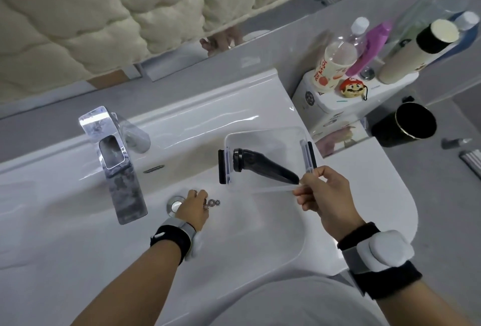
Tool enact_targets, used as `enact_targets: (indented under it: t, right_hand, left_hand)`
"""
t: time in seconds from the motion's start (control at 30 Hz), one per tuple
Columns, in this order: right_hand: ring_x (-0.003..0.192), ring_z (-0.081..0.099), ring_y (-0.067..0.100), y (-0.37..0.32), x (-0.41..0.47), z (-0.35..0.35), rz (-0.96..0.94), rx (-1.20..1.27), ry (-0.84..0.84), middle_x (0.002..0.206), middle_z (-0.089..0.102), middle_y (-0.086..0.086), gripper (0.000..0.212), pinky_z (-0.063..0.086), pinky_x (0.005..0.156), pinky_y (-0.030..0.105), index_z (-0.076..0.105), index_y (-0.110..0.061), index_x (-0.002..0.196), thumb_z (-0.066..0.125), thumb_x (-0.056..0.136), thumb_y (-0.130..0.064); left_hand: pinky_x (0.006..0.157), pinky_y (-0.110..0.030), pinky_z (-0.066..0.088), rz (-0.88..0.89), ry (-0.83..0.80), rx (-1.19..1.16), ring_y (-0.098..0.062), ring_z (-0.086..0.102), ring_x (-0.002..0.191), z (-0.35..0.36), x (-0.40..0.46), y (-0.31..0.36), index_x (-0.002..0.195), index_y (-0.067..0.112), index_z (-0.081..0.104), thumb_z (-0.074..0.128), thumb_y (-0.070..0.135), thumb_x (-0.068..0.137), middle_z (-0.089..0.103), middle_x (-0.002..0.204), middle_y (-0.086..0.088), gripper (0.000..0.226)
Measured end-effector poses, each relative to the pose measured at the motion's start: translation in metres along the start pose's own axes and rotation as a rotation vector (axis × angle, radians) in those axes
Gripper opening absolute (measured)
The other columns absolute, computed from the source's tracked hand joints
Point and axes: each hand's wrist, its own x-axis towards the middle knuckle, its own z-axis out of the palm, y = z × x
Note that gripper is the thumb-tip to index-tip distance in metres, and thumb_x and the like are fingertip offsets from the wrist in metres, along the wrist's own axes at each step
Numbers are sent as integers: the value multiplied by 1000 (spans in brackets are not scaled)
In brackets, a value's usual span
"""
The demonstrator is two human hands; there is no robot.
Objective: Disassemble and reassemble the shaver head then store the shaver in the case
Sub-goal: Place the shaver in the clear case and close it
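We stand at a glossy white ceramic washbasin [78, 234] with a square chrome tap [114, 153] and round chrome drain [175, 205]. Pale grey wall panels [299, 7] rise behind it, holding a frameless mirror [117, 13]. A grey tiled floor [442, 208] lies to our right.

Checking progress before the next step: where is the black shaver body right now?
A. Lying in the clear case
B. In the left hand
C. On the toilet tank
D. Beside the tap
A: the shaver body lies inside the clear case, whose edge the right hand pinches.
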Motion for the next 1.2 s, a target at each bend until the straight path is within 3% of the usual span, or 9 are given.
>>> enact_targets:
  t: [0.17,0.27,0.57,0.67,0.73,0.8,0.93,1.07,1.2]
  right_hand:
    - [43,54,22,-1,-3,-2,-9,-2,8,60,66,20,11,47,42,26,51,-7,84,58,88,1]
    - [44,55,22,0,-4,-2,-21,-16,5,60,66,20,10,48,42,26,52,-7,85,57,89,0]
    - [43,55,22,9,-15,-3,-26,-40,-11,62,67,21,9,49,42,27,51,-7,88,57,89,0]
    - [43,54,22,15,-20,-3,-31,-41,-16,66,66,24,10,48,42,27,50,-8,87,57,89,-1]
    - [43,54,22,20,-23,-3,-33,-41,-27,65,67,23,10,48,42,27,50,-9,86,57,89,-2]
    - [43,55,22,25,-26,-2,-33,-44,-42,63,67,21,10,48,42,27,50,-9,86,57,89,-3]
    - [43,55,21,31,-30,-1,-43,-63,-71,62,68,19,11,48,42,27,50,-9,85,58,90,-4]
    - [43,56,20,37,-36,-2,-62,-72,-101,65,68,21,12,48,42,27,50,-9,83,59,91,-5]
    - [42,56,19,38,-39,-3,-73,-58,-113,62,68,18,11,48,41,25,50,-9,87,59,91,-5]
  left_hand:
    - [81,-33,45,-47,-6,18,-31,56,100,4,-5,-1,112,11,49,54,21,91,46,121,-12,24]
    - [83,-36,46,-38,-71,58,-33,55,99,7,-8,-2,96,15,39,51,21,90,48,116,-15,15]
    - [85,-33,45,-56,-145,29,-30,59,98,13,-39,1,86,20,41,53,20,88,50,114,-9,13]
    - [84,-31,44,-48,-178,2,-27,59,100,21,-54,1,71,30,34,54,20,88,49,106,-5,28]
    - [81,-29,44,-24,-208,-16,-25,59,101,26,-64,3,73,29,41,55,18,88,53,103,-3,23]
    - [84,-29,45,2,-234,-44,-24,60,103,29,-74,6,86,20,58,55,17,89,63,107,-4,5]
    - [89,-31,48,44,-244,-90,-23,61,105,27,-91,13,105,11,65,50,19,94,69,113,-3,21]
    - [86,-27,47,93,-267,-140,-20,61,102,23,-111,21,104,12,66,49,27,95,69,111,0,24]
    - [86,-36,48,156,-301,-170,-18,61,91,16,-129,31,98,12,66,53,46,91,69,102,-2,37]
